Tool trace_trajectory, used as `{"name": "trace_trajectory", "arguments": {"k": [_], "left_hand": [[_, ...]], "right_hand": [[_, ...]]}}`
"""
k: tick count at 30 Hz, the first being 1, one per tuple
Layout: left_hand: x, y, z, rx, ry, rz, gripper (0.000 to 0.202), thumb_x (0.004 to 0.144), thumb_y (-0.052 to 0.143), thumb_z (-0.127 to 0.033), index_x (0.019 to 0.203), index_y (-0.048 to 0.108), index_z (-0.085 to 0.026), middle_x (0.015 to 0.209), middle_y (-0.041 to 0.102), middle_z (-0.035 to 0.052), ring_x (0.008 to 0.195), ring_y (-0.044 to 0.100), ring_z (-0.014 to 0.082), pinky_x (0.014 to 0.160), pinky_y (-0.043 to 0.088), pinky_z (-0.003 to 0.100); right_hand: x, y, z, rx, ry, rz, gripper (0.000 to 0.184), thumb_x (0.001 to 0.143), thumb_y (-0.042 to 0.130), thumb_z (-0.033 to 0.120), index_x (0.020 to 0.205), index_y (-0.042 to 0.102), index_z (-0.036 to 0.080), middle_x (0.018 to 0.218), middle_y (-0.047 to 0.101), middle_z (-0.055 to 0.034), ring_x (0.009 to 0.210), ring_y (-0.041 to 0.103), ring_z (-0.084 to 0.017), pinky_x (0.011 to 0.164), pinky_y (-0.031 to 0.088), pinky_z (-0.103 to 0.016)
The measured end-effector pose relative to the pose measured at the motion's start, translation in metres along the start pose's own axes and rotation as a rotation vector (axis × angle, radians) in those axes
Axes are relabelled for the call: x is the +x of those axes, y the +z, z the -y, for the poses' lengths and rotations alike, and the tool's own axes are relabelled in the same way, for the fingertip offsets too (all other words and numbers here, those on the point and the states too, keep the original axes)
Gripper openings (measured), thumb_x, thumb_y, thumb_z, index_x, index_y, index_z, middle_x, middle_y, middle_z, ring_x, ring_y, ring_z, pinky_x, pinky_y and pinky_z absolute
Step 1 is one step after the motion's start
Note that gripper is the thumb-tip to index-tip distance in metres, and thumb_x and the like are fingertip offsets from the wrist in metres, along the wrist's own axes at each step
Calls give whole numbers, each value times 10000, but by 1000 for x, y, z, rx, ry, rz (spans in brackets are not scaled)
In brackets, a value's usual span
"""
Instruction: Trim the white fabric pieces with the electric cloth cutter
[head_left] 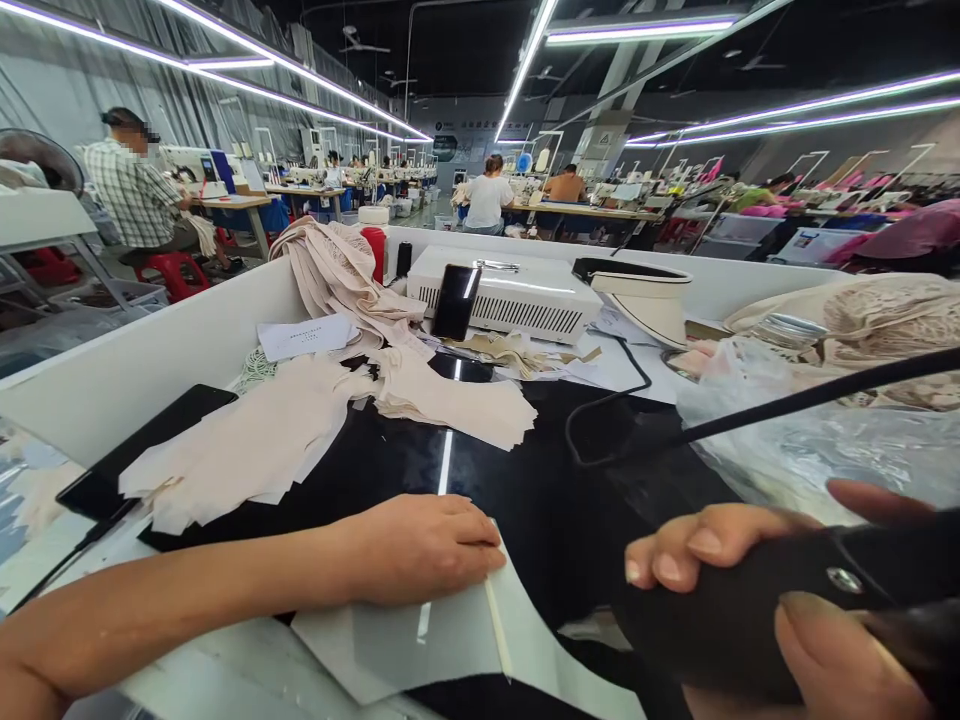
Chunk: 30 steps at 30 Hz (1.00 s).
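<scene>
Left hand [431, 548]: fingers together on a pale sheet [390, 650]; whether pinching the strip [496, 622], I cannot tell.
Right hand [731, 533]: curled round a black tool [739, 620].

Lots of pale beige can be seen on the cut fabric pieces [240, 430], lacy patterning's spotted on the heap [892, 310] at right, worktop [555, 480] and handheld tool [720, 610] are both done in black, whitish is used for the sheet [420, 640], cream for its strip [495, 620], and dark-and-white checks are worn on the shirt [124, 190] at left
</scene>
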<state>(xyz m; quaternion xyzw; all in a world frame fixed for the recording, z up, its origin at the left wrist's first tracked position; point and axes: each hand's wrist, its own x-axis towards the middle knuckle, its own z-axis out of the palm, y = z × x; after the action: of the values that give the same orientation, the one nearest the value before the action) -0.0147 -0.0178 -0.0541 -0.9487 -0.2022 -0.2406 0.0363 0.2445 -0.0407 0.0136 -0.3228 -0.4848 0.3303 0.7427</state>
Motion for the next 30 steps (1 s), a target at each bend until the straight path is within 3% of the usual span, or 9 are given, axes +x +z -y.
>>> {"name": "trace_trajectory", "arguments": {"k": [6, 12, 18, 22, 30], "left_hand": [[-1, 8, -3, -30, -61, 56, 208, 1323, 664, -145, 1414, 851, -148, 1456, 930, 129, 1335, 905, 245, 1162, 739, 311], [2, 11, -6, -34, -69, 22, 263, 1346, 621, -145, 1440, 866, -142, 1485, 934, 125, 1403, 898, 229, 1204, 727, 284], [4, 11, -6, -22, -43, 3, 270, 1332, 614, -111, 1407, 873, -122, 1468, 937, 130, 1416, 900, 238, 1231, 717, 281], [3, 10, -6, -36, -45, 7, 283, 1340, 592, -119, 1404, 868, -121, 1456, 938, 139, 1406, 904, 244, 1248, 712, 294], [2, 7, -6, -43, -43, -2, 282, 1346, 596, -127, 1385, 875, -109, 1445, 937, 152, 1396, 899, 254, 1264, 704, 315]], "right_hand": [[23, 29, 0, -7, 76, -1, 528, 814, 1107, 376, 1272, 861, 471, 860, 773, 66, 664, 755, -305, 613, 754, -554], [33, 55, -21, 44, -26, -117, 580, 700, 1140, 433, 1194, 838, 408, 744, 735, 100, 519, 671, -268, 491, 675, -477], [28, 53, -28, 14, -54, -80, 545, 788, 1116, 452, 1253, 835, 418, 804, 767, 76, 563, 681, -271, 512, 680, -470], [24, 53, -27, 15, -58, -45, 497, 884, 1073, 387, 1311, 820, 414, 837, 777, 60, 595, 692, -271, 576, 694, -470], [24, 44, -15, 15, -3, -28, 535, 871, 1130, 444, 1304, 816, 425, 839, 759, 59, 620, 703, -282, 602, 706, -502]]}}
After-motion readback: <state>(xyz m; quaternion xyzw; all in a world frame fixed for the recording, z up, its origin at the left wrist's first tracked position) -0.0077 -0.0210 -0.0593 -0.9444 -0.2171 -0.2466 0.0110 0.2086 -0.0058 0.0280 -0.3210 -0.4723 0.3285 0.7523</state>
